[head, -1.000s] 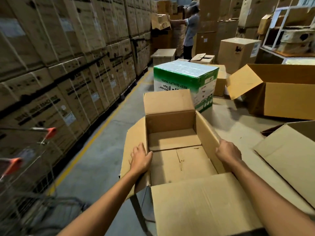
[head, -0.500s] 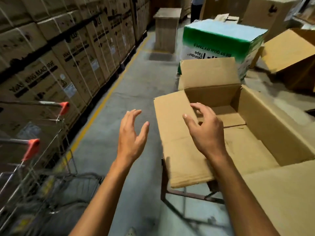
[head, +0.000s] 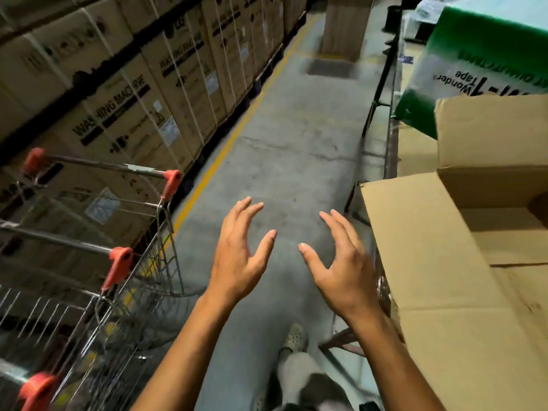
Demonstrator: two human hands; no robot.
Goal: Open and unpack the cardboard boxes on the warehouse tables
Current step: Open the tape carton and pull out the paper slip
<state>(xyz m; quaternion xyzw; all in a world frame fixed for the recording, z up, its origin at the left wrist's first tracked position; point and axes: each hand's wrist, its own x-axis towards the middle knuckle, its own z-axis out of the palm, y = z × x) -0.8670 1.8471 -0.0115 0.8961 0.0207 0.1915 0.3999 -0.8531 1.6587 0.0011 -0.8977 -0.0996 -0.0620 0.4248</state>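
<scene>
The opened brown cardboard box (head: 444, 262) sits at 3 o'clock in the view, on a dark metal-framed table (head: 392, 129). Its wide left flap is folded out flat toward the aisle, and its long axis seems to run from 6 toward 12 o'clock (the far end is cut off by the frame edge). The right hand (head: 341, 271) is the nearer one, just beside the flap's edge with the box at its 3 o'clock. The left hand (head: 237, 262) is further off over the grey concrete floor (head: 296, 137). Both hands are wide, fingers spread and loosely bent, palms facing each other, holding nothing. Any reach back to the box would probably go rightward, right hand first.

A green-and-white printed tape carton (head: 474, 54) stands behind the box at 1 o'clock. A wire shopping trolley with orange handle caps (head: 133, 262) is at 8 o'clock. Beyond it, from 9 to 11 o'clock, strapped brown washing-machine cartons (head: 118, 108) are stacked along a yellow floor line (head: 225, 149).
</scene>
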